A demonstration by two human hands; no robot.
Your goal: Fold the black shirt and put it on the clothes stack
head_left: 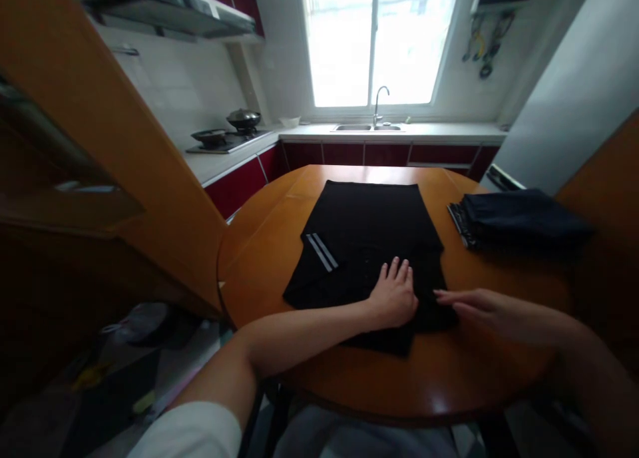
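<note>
A black shirt (372,225) with two grey stripes on its sleeve lies spread on the round wooden table (269,245), one side folded in. My left hand (396,293) rests flat on the shirt's near part, fingers stretched out and together. My right hand (474,305) reaches in from the right, fingers extended, its fingertips touching the shirt's right edge. Neither hand holds anything.
A folded dark garment (519,222) lies at the table's right edge. Behind the table run a kitchen counter with a sink (367,128) under a bright window, and a stove with pans (227,135) at the left. A wooden panel (110,145) stands at the left.
</note>
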